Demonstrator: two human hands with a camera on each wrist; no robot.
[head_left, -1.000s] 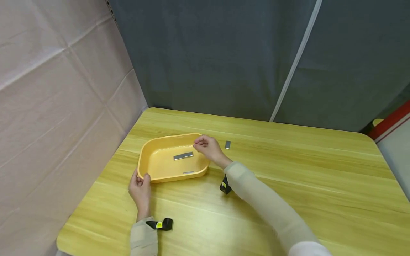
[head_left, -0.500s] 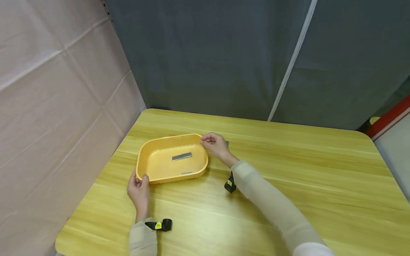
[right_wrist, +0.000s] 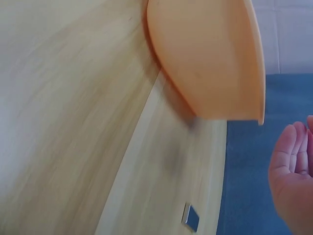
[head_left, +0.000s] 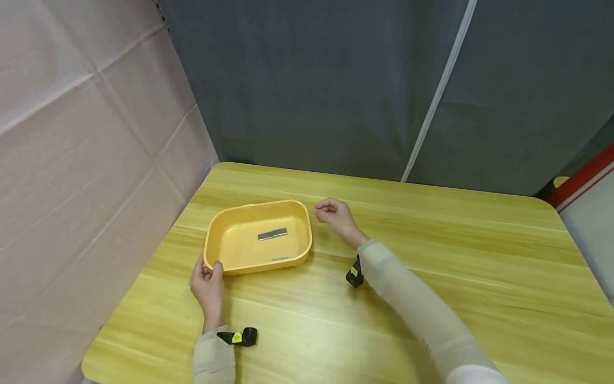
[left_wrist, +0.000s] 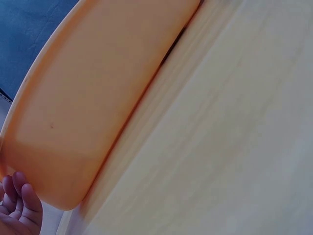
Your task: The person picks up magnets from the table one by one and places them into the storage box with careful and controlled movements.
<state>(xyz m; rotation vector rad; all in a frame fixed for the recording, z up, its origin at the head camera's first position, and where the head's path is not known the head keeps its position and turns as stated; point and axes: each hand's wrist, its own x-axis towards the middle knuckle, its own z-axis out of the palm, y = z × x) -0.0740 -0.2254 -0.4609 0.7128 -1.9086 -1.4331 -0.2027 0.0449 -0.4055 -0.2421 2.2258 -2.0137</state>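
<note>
A yellow plastic tray (head_left: 235, 240) stands on the table. My left hand (head_left: 208, 293) grips its near left corner, thumb at the rim; in the left wrist view the fingers (left_wrist: 32, 203) touch the tray's outer wall. Two grey metal-looking rectangular blocks (head_left: 272, 234) lie end to end on the tray floor. The front rim partly hides another block (head_left: 280, 259). Just right of the tray, my right hand (head_left: 339, 220) hovers with loosely bent fingers, and nothing shows in it. One more grey block (right_wrist: 190, 218) lies on the table, hidden in the head view behind that hand.
The wood-patterned table (head_left: 455, 256) extends to the right and toward me. Behind its far edge hangs a dark grey curtain (head_left: 312, 90). A pale cloth wall (head_left: 96, 160) borders the left side. A red and white object (head_left: 587, 184) stands by the right edge.
My right hand has moved right, from over the tray to beside it, and now covers the loose block in the head view. My left hand keeps its grip on the tray.
</note>
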